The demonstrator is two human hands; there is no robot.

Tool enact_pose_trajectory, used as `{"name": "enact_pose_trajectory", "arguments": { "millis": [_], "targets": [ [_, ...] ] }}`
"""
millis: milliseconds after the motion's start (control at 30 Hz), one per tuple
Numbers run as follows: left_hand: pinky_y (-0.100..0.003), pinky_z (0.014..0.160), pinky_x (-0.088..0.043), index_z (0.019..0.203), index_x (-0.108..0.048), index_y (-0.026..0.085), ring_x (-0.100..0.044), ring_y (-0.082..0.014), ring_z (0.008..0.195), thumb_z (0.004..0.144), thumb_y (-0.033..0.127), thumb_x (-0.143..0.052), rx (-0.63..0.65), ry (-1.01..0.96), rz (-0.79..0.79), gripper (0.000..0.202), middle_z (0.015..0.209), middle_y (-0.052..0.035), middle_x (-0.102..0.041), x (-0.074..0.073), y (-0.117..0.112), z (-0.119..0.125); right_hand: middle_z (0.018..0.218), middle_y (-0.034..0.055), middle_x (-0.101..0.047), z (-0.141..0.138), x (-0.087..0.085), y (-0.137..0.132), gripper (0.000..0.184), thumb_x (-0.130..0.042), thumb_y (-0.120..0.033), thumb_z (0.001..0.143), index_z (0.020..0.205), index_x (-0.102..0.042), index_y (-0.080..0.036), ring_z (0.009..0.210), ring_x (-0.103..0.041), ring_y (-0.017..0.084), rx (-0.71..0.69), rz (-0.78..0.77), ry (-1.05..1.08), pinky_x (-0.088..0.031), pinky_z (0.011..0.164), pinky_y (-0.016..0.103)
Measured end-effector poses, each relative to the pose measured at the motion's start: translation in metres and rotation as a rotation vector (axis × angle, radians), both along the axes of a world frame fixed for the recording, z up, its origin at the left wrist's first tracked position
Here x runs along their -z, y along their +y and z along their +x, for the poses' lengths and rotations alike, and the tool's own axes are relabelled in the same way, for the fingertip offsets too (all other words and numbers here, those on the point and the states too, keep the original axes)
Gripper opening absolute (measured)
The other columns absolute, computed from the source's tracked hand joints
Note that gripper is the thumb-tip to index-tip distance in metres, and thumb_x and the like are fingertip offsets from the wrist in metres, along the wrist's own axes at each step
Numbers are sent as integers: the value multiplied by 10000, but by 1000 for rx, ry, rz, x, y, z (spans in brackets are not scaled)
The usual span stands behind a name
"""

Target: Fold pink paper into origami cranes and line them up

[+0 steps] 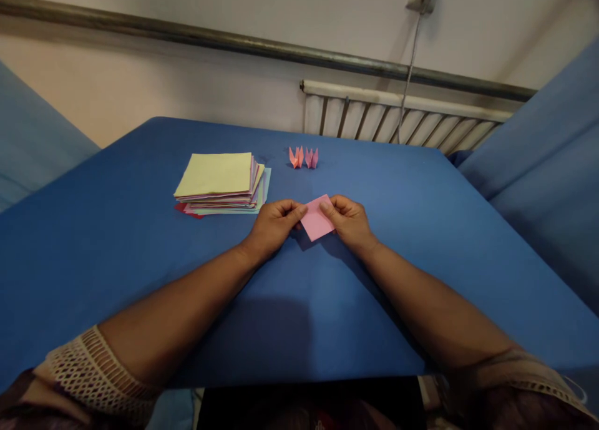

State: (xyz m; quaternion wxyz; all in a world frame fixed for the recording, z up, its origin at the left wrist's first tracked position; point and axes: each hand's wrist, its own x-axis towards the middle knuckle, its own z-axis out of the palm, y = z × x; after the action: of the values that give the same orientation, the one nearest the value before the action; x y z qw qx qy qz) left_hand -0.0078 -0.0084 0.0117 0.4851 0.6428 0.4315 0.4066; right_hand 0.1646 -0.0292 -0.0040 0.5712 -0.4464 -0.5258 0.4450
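- Both hands on one folded pink paper (pixel 316 220), mid-surface, just near of centre; it sits tilted like a diamond on the blue surface (pixel 140 255).
- Left hand (pixel 274 223) at the paper's left corner, fingers (pixel 294 213) curled, thumb and index pinching the edge.
- Right hand (pixel 349 221) at the right corner, fingers (pixel 327 209) pressed together on the paper's top edge, also pinching.
- Step, my read: an early fold. The paper is a small flat square, no flaps or points showing yet.
- Next move likely calls for matching corners squarely, one hand pinning the sheet while the other runs the crease; slip here skews every later fold.
- Paper stack (pixel 219 183), mixed colours with yellow on top, lies far-left of the hands, apart from them.
- Two folded pink pieces (pixel 303 157) stand far of the hands, near the back edge, side by side and touching or nearly so.
- Radiator (pixel 402 121) against the wall behind the surface.
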Motion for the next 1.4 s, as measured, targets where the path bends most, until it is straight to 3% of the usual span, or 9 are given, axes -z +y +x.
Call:
{"name": "enact_pose_trajectory", "arguments": {
  "millis": [167,300,433,633,800,1000,1233,1400],
  "targets": [
    [-241,584,-403,739,-645,157,-520,-108,579,787,448,-686,32,-164,-149,298,636,5,-612,1,0,1,604,-39,-540,-1,1,1,334,-682,-504,771,706,-619,-183,538,-437,91,88,36,44,-350,524,250],
    [-232,566,-373,692,-623,154,-502,-94,555,709,407,-776,111,-106,-194,296,609,16,-603,0,-5,2,614,-43,-528,-1,3,2,317,-669,-490,790,710,-619,-187,557,-432,93,143,67,-4,-353,536,250],
    [-225,540,-334,646,-600,154,-474,-82,529,706,362,-769,106,-60,-214,274,574,26,-580,-1,-5,2,616,-42,-533,-2,6,5,338,-671,-513,776,709,-606,-189,552,-432,93,129,34,42,-356,533,249],
    [-218,530,-353,689,-609,155,-470,-75,533,697,339,-750,-19,-125,-178,233,591,43,-566,1,-1,3,610,-49,-535,-3,10,8,346,-675,-530,767,738,-596,-194,538,-442,90,70,8,74,-366,529,244],
    [-240,529,-424,904,-664,139,-533,-93,533,654,360,-797,108,-121,-232,359,677,17,-639,4,-2,6,653,-31,-599,-5,9,6,315,-685,-496,773,792,-623,-187,578,-500,100,79,-4,67,-426,581,253],
    [-242,576,-458,796,-621,150,-569,-94,539,647,288,-792,46,-135,-212,266,613,24,-640,7,3,5,559,-63,-527,3,9,13,394,-725,-559,700,745,-569,-200,492,-440,85,104,-79,34,-343,488,236],
    [-226,568,-466,1054,-607,124,-584,-94,536,664,231,-774,-21,-132,-171,437,621,47,-652,9,9,1,499,-98,-529,7,12,11,418,-757,-529,675,854,-569,-201,404,-431,71,-36,-107,-12,-329,448,230],
    [-233,607,-508,1270,-533,129,-632,-105,584,726,170,-716,-8,-152,-161,575,655,37,-671,15,12,0,515,-88,-567,11,14,13,357,-719,-492,715,847,-562,-200,405,-456,72,-55,-149,31,-339,460,232]
  ]
}}
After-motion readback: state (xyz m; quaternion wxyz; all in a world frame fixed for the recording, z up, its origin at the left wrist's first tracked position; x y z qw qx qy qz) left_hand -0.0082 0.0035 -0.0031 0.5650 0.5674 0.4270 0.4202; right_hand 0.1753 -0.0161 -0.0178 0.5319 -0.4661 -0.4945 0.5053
